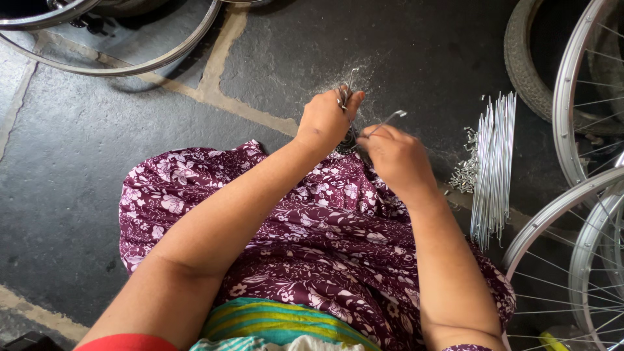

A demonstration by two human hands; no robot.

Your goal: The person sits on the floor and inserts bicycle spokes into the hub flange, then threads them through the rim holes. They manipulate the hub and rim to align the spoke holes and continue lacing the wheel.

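Observation:
My left hand is closed around a small bunch of thin metal spokes whose bent ends stick up past my thumb. Just right of it, my right hand pinches a single spoke that points up and to the right. Between and under both hands a dark round wheel hub is partly visible, mostly hidden by my fingers. Both hands hover above my lap, which is covered by purple flowered cloth.
A bundle of loose silver spokes lies on the dark stone floor at right, with a heap of small spoke nipples beside it. Spoked wheel rims and a tyre stand at right. Bare rims lie at top left.

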